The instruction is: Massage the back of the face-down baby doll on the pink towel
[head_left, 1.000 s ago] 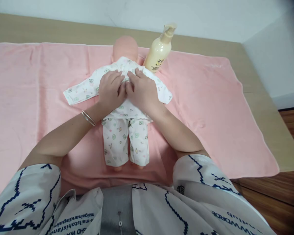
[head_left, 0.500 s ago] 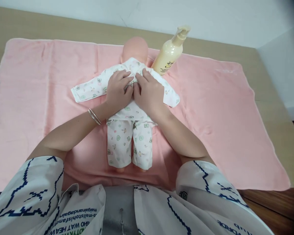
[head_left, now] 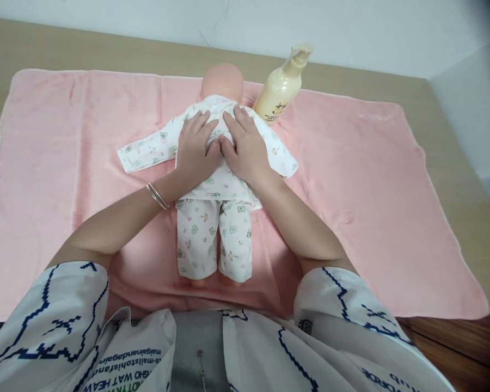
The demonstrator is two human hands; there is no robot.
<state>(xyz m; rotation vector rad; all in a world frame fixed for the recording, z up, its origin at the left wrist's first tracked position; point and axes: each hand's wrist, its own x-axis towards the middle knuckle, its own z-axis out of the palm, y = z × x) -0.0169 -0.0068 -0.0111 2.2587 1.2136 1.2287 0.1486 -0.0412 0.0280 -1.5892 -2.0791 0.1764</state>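
A baby doll (head_left: 222,81) lies on a pink blanket (head_left: 363,207), its bald head away from me. It wears a white printed top (head_left: 218,185) and matching trousers (head_left: 198,239). No face shows, and both sleeves stretch out sideways. My left hand (head_left: 196,147) rests flat on the left half of the doll's upper back, fingers spread. On the right half lies my right hand (head_left: 245,142), also flat with fingers apart. The two thumbs nearly meet at the middle. Neither hand grips anything.
A cream pump bottle (head_left: 281,90) stands on the blanket beside the doll's head, to the right. The wooden table (head_left: 449,141) shows around the blanket, with a white wall (head_left: 351,32) behind it.
My fingers have straightened and spread a little on the doll's back; before, they were more bent. The doll and bottle appear slightly further left in view.
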